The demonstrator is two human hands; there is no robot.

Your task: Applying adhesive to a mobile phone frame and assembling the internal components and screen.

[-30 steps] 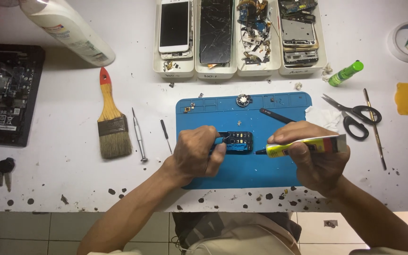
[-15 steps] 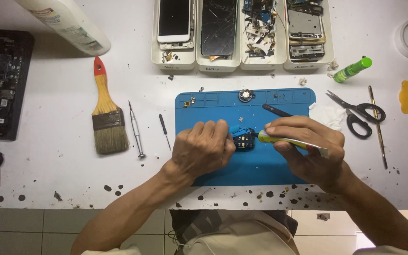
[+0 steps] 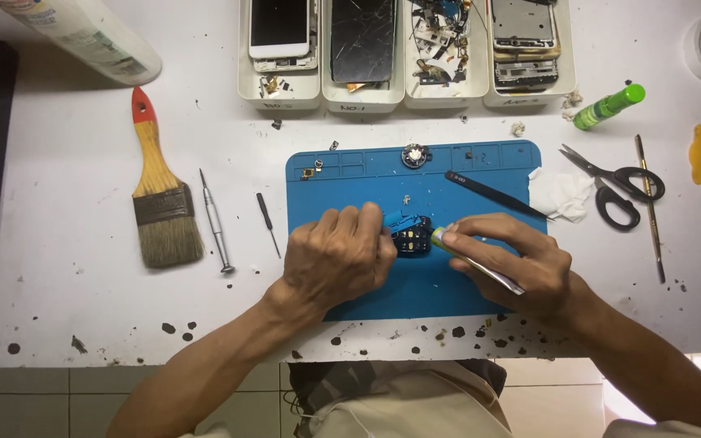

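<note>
The left hand (image 3: 338,258) is closed over a small dark phone part with blue trim (image 3: 410,234), pinning it to the blue silicone work mat (image 3: 440,288) near the mat's centre. The right hand (image 3: 521,264) is clamped on a thin adhesive tube (image 3: 474,259), its yellow-green nozzle end touching the part's right edge. The two hands sit close together, with only the part between them.

Risks at this stage (judged from the present layout):

- Excess adhesive. The tube is squeezed along its flattened body — too much pressure would likely flood the part and spread onto the mat.
- Part slip. The left fingertips cover only the part's left side; a sideways push from the nozzle could pivot it out of the grip.
- Glued fingers. The left fingertips lie just beside the nozzle, so stray adhesive could bond skin to the part.
- Contamination. A small loose piece (image 3: 406,199) lies on the mat just above the part and could be swept into wet adhesive.
- Knocked tools. The black tweezers (image 3: 492,193) lie near the right hand, on the mat's upper right; a wrist movement may displace them.

Whether adhesive is flowing cannot be told — the nozzle tip is too small to resolve.
</note>
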